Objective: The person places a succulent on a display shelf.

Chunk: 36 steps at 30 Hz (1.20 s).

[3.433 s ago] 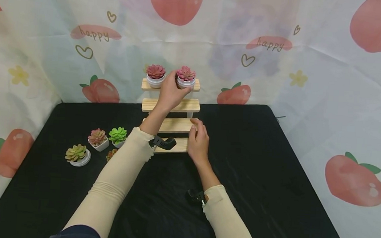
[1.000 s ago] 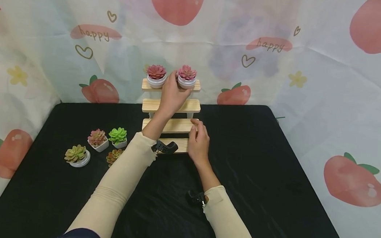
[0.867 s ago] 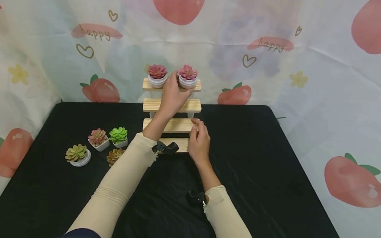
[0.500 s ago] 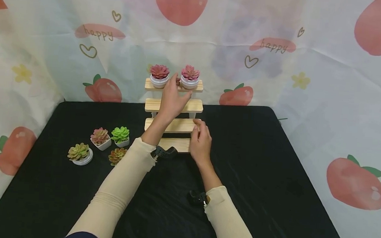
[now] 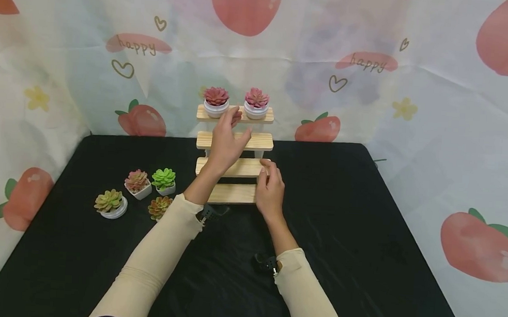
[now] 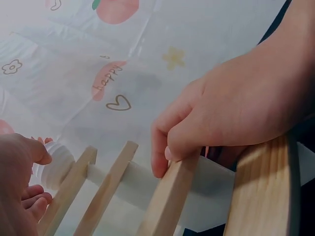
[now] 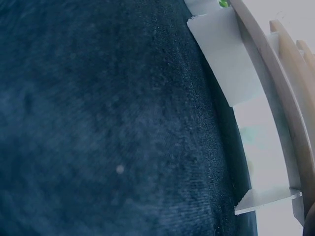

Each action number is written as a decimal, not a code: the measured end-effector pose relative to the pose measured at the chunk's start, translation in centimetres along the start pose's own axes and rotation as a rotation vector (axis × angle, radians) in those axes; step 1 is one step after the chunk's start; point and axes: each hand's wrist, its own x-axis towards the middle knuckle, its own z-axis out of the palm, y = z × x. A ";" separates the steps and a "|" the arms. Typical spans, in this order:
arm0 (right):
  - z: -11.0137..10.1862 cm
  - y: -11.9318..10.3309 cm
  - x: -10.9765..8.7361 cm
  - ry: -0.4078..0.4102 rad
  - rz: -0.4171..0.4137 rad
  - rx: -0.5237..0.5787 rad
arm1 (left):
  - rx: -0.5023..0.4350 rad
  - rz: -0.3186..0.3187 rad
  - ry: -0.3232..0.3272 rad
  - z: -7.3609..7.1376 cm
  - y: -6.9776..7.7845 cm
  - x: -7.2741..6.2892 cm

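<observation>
A stepped wooden display stand stands at the back of the black table. Two pink artificial succulents in round white pots, a darker one and a brighter one, sit on its top step. My left hand, fingers extended and thumb apart, is in front of the top steps and holds nothing. In the left wrist view, part of a white pot shows just beyond its fingers. My right hand grips the right end of a lower step, thumb and fingers bent over the plank.
Left of the stand sit a green succulent, a reddish one, a yellow-green one and an orange-brown one, partly behind my left sleeve. A printed curtain hangs close behind the table.
My left hand has let go of the brighter pink succulent on the top step and drawn back down from it. My right hand stays on the stand. The view has shifted slightly.
</observation>
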 end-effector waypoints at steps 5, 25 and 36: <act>0.0 0.1 0.1 -0.002 0.012 0.000 | -0.010 0.021 -0.004 -0.2 -0.2 -1.0; 0.0 -0.1 0.1 -0.021 0.041 -0.009 | 0.010 0.009 0.001 -2.5 -1.8 -4.4; 0.1 -0.1 -0.1 -0.007 0.032 0.001 | 0.047 0.007 0.015 -4.3 -2.4 -6.6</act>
